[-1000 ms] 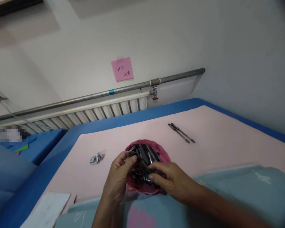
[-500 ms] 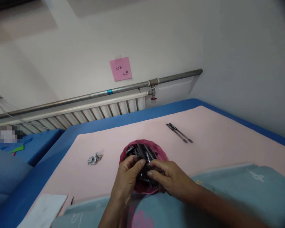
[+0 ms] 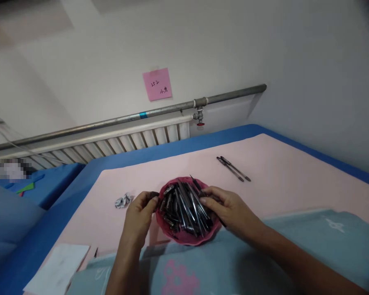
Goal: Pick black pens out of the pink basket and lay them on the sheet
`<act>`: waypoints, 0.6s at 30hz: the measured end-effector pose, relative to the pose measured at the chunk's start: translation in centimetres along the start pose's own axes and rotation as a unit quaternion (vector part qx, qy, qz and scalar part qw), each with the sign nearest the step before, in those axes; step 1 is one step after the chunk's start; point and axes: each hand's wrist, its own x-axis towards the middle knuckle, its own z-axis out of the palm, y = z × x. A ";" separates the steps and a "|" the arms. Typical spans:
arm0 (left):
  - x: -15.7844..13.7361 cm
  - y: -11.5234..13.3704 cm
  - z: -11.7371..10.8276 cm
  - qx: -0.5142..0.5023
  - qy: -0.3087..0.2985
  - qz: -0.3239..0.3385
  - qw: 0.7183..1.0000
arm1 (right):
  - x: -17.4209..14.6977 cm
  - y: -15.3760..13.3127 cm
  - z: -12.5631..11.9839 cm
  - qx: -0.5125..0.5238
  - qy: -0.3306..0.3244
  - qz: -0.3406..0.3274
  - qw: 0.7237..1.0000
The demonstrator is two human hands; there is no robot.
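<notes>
A pink basket with a wavy rim holds several black and clear pens on its right and dark pen caps on its left. My left hand is closed at the basket's left rim, pinching a small dark piece that looks like a pen cap. Over the right side of the basket, my right hand grips a black pen, its bare tip pointing up and left. My fingers hide the pen's middle.
Two capped pens lie on the pink sheet at the back right. Crumpled paper sits left of the basket. White paper and a small dark object are at the front left. A radiator stands beyond the blue table edge.
My hands were together over the basket and have moved apart, left hand to the left rim, right hand slightly right. The pen and the cap now show separately, and the basket's contents are uncovered.
</notes>
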 end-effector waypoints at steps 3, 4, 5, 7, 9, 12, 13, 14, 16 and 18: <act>0.1 -0.4 -0.5 0.119 -0.007 0.031 0.992 | 0.2 0.1 -0.1 -0.002 0.014 0.006 1.000; 0.1 -0.4 -0.5 0.156 -0.007 0.037 0.987 | 0.2 0.1 -0.1 -0.004 0.016 0.007 1.000; 0.1 -0.5 -0.6 0.189 -0.007 0.042 0.981 | 0.3 0.1 -0.1 -0.008 0.017 0.007 1.000; 0.2 -0.5 -0.6 0.250 -0.012 0.048 0.967 | 0.3 0.2 -0.1 -0.014 0.015 0.008 1.000; 0.2 -0.4 -0.6 0.301 -0.017 0.056 0.952 | 0.4 0.3 -0.1 -0.015 0.009 0.007 1.000; 0.2 -0.3 -0.6 0.352 -0.041 0.085 0.931 | 0.4 0.4 -0.2 -0.015 0.004 0.001 1.000; 0.1 -0.2 -0.6 0.365 -0.054 0.096 0.925 | 0.4 0.4 -0.2 -0.018 0.004 0.000 1.000; 0.1 -0.2 -0.5 0.377 -0.067 0.106 0.918 | 0.4 0.4 -0.2 -0.022 0.005 -0.001 1.000; 0.1 -0.1 -0.5 0.404 -0.092 0.118 0.903 | 0.3 0.4 -0.2 -0.028 0.006 -0.002 1.000; 0.1 -0.2 -0.4 0.430 -0.108 0.122 0.888 | 0.3 0.3 -0.2 -0.029 0.005 -0.001 1.000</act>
